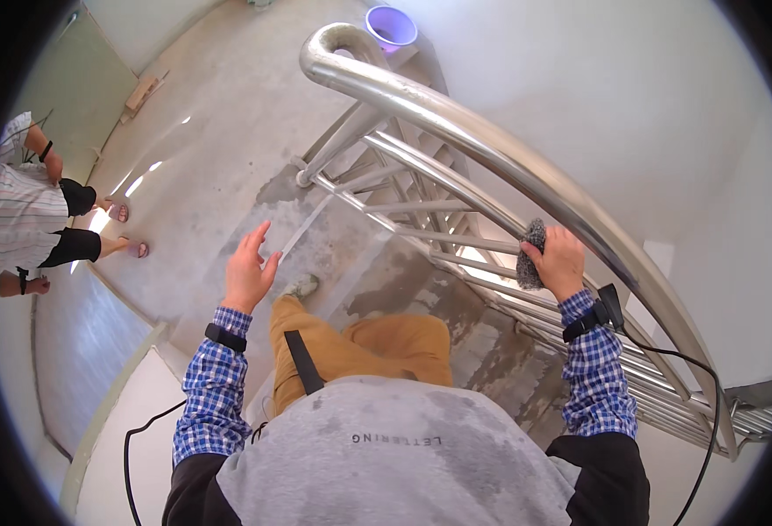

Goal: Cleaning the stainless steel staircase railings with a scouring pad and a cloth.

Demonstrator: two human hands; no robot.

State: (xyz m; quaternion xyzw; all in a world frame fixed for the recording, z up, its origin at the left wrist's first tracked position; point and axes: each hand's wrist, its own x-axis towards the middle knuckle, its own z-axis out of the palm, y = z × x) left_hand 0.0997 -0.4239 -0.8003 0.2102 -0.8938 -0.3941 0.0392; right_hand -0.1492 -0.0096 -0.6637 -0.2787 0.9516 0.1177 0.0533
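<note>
My right hand (562, 262) grips a grey scouring pad (531, 255), which lies against the metal bars of a stair railing below its thick top tube. The shiny handrail (491, 148) arcs over the railing and curls into a loop at its far end. Several thinner metal bars (425, 207) run beneath it. My left hand (249, 269) hangs in the air over the floor with its fingers apart, holding nothing. It is well away from the railing.
Concrete stair steps (491, 358) with damp patches lie under and to the right of my legs. A purple bucket (391, 27) stands beyond the handrail's loop. At the left, another person (27, 210) stands on the concrete floor (195, 151). Wood pieces (141, 93) lie by the wall.
</note>
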